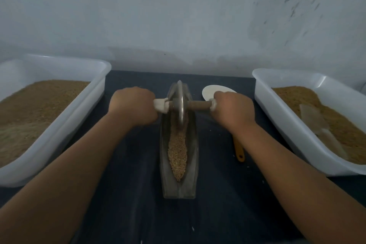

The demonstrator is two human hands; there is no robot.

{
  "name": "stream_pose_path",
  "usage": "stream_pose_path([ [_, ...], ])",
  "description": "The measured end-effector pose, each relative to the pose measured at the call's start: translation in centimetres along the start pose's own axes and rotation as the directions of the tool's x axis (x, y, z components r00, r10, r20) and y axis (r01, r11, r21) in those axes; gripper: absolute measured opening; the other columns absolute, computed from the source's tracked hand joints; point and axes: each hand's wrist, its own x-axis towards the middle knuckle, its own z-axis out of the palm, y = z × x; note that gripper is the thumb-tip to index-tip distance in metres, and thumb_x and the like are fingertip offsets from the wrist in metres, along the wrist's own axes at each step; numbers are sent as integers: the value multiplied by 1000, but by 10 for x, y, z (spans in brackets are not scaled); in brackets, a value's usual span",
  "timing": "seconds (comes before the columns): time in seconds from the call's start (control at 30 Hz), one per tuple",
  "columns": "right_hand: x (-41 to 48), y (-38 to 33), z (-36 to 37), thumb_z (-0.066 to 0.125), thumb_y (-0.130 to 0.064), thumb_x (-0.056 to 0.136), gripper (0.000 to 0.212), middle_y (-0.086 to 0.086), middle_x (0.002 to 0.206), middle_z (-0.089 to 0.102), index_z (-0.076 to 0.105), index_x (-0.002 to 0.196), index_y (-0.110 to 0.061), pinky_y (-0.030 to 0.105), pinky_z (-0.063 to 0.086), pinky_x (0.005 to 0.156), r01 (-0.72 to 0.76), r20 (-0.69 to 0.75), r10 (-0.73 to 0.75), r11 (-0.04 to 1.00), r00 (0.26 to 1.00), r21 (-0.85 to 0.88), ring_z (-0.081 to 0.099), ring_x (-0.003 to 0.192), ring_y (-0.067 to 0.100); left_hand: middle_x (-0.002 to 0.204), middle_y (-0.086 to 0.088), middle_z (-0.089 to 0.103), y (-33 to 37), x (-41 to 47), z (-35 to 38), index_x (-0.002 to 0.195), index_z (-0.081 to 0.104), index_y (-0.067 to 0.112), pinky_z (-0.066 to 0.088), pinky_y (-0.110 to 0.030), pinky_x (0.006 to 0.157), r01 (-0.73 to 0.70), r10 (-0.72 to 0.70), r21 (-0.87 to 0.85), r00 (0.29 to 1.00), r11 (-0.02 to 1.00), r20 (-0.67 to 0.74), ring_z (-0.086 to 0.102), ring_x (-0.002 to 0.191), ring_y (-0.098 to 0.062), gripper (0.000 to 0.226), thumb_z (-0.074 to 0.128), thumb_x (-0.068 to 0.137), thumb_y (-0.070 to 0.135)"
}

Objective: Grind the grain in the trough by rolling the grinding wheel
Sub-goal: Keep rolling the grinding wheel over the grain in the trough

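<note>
Head view: we report a single frame, looking down along both forearms.
Trough [193,164]: a narrow, boat-shaped grey vessel, lengthwise in the centre of the frame on the dark table [128,204]; its near end is at lower centre.
Grain [177,154]: we see a tan strip along the trough bottom, from the near end up to the wheel.
Wheel [180,103]: a thin metal disc, upright and edge-on, seated in the upper half of the trough with its lower rim in the grain.
Axle [198,105]: a brown bar through the wheel hub, lying across the trough; white cloth [160,106] shows at both ends beside the fists.
Left hand [134,107]: left of the trough, fingers curled tight round the left axle end.
Right hand [231,109]: right of the trough, likewise fisted round the right axle end.
Left tub [95,93]: a white plastic tub at centre left, holding brown granular material; we cannot tell whether it is whole or ground.
Right tub [277,117]: a white tub at centre right with similar material and a pale translucent scoop [320,125] lying on it.
Paddle [210,90]: a white oval blade behind the right hand; its yellow handle [239,152] shows below the right wrist.
</note>
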Motion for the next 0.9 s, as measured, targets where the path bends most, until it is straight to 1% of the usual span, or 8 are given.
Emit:
stream_pose_path([
  [0.07,0,1,-1,43,-40,103,31,-4,66,53,50,77,-24,31,37,51,-24,40,22,999,999,27,48,57,17,74,9,59,3,3,-3,75,60,29,42,-33,63,-10,10,16,1000,1000,-12,58,70,-21,24,55,70,52],
  [0.17,-30,0,-11,42,-45,104,38,-6,60,50,44,71,-27,31,37,48,4,35,-6,999,999,35,48,51,15,77,10,62,-3,-20,-7,77,60,32,45,-33,64,-71,76,-43,989,997,127,61,72,-15,18,59,77,50],
  [0.3,-86,7,-30,44,-49,98,38,-9,53,43,44,66,-29,31,39,40,128,-101,-116,985,988,116,44,43,15,71,12,61,-13,-65,-8,76,58,35,39,-27,54,-184,192,-57,957,981,217,55,64,-3,17,56,73,52],
  [0.43,-82,7,-25,46,-47,101,36,-9,56,46,48,70,-28,34,45,45,92,-48,-87,990,995,105,49,48,17,68,13,56,-8,-52,-11,71,54,34,35,-27,53,-205,201,7,967,979,156,51,60,-5,19,54,71,53],
  [0.6,-6,-2,0,44,-35,99,32,-3,62,51,50,71,-20,32,38,50,-57,-25,59,996,998,63,48,55,20,78,8,61,-2,12,-8,76,60,29,46,-35,66,-52,51,17,997,999,54,59,72,-23,23,55,73,51],
  [0.77,-7,3,-4,47,-36,99,33,-4,61,53,51,69,-23,32,42,51,-27,64,24,998,998,48,49,54,17,83,8,65,-1,10,-13,82,65,29,52,-37,71,-90,94,-29,980,995,173,64,77,-20,22,55,79,48],
  [0.83,-37,6,-9,44,-47,100,37,-7,59,50,49,69,-28,33,46,51,11,73,-15,999,997,52,49,52,14,77,10,63,-5,-19,-15,80,65,29,48,-32,64,-135,147,-61,956,989,256,62,71,-13,19,58,79,46],
  [0.9,-71,9,-17,42,-52,98,39,-11,53,41,38,64,-32,32,43,45,89,-15,-88,991,996,100,44,45,11,69,11,62,-8,-51,-14,74,62,29,43,-27,55,-180,195,-74,931,981,310,59,63,-5,20,59,74,48],
])
